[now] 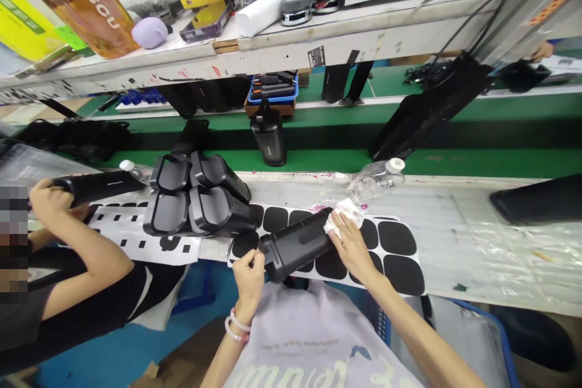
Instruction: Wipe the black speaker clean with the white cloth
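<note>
While I steady the black housing (pixel 297 244) at its near end with my left hand (pixel 249 271), fingers curled shut on its edge, my right hand (pixel 350 242) presses a white cloth (pixel 339 218) flat against the far end. Right-hand fingers are laid out over the cloth, pinning it to the housing, not closed round anything.

The housing lies on its side, tilted across the sheet of black pads (pixel 391 242), at the near edge of the bench (pixel 454 236), right in front of me.

Progress, my read: wiping in hand on this unit, cloth at one end only, rest of the body not yet covered. Can't tell if any pad has gone onto it. The sheet looks mostly full, so little has been peeled off.

Just to the left, touching the sheet: four more housings (pixel 200 197) stacked two by two, ends toward me. Can't tell whether those are finished or waiting.

A clear plastic bottle (pixel 377 179) lies on its side just beyond the cloth. One upright housing (pixel 269 133) stands on the green belt (pixel 454 160) behind.

Far left, a co-worker's hand (pixel 45 197) grips another long black unit (pixel 97 185) above a white sheet with small black squares (pixel 136 230).
</note>
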A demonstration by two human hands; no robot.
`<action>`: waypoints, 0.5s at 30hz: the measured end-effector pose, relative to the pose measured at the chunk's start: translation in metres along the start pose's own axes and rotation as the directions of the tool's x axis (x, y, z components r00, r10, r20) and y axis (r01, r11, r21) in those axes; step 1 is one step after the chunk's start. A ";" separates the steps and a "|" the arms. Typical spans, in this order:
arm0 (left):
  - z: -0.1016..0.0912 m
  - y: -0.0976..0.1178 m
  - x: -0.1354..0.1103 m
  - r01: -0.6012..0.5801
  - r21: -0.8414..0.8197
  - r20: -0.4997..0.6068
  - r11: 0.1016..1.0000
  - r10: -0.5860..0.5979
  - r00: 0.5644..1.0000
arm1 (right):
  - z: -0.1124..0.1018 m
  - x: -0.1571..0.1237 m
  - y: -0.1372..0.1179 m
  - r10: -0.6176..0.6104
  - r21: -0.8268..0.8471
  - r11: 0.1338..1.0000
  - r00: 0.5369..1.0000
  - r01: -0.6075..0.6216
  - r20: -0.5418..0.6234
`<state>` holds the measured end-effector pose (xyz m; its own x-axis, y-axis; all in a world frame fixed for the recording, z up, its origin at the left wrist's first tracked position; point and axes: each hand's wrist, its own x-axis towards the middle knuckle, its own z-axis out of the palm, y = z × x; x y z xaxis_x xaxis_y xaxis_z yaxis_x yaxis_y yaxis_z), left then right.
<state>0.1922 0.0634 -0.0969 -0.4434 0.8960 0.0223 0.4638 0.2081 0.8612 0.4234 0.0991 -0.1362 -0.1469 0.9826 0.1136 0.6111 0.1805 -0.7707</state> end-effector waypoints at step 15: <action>0.005 0.033 0.010 -0.046 0.024 0.076 0.999 0.044 0.996 | 0.003 -0.012 -0.014 0.032 -0.036 0.999 0.998 -0.030 0.062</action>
<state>0.2071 0.0814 -0.0705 -0.3634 0.9314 0.0216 0.5016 0.1760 0.8470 0.4144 0.0848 -0.1292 -0.1752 0.9833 0.0492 0.6432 0.1522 -0.7505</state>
